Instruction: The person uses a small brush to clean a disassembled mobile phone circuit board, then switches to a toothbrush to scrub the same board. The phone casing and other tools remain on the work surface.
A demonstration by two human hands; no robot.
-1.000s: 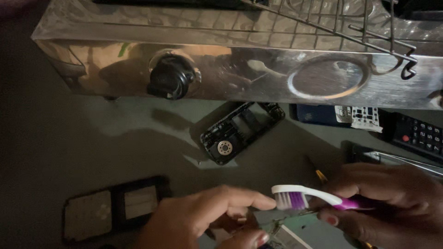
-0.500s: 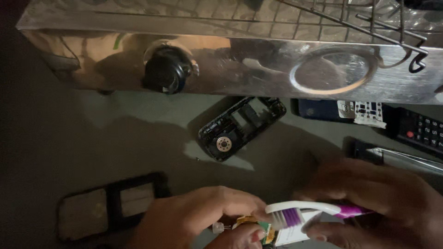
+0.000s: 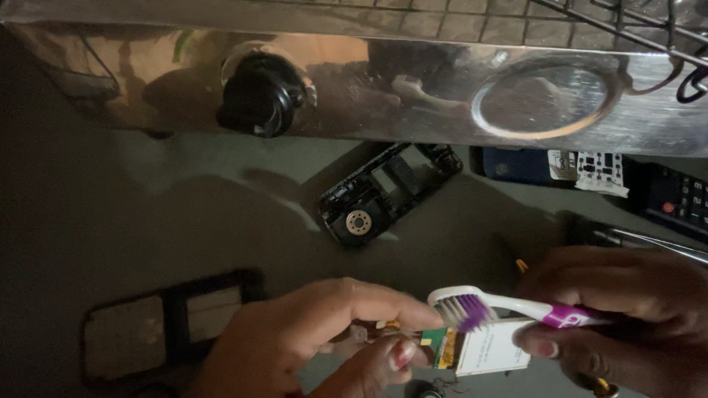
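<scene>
Head view looks down on a dim grey work surface point(image 3: 147, 221). At 6 o'clock, the left hand point(image 3: 310, 339) pinches a small circuit board point(image 3: 479, 346) between forefinger and thumb, gripping its left end. The board shows a green strip beside a white rectangular panel and lies roughly level, just above the surface.

At 4 o'clock, the right hand point(image 3: 627, 317) is closed around the purple handle of a toothbrush point(image 3: 509, 306). The white brush head points toward 9 o'clock, purple bristles facing down and touching the board's top edge, just beside the left forefinger tip.

At 12 o'clock, a shiny steel stove point(image 3: 413, 81) spans the frame, with a black knob point(image 3: 258, 96) at 11 o'clock. Near the centre, an opened black phone frame point(image 3: 387, 193) lies tilted on the surface, well apart from both hands. At 8 o'clock lies a dark flat case point(image 3: 162, 328) with two pale panels. At 2 o'clock lies a blue device point(image 3: 516, 163), and beside it a black remote control point(image 3: 675, 199).
</scene>
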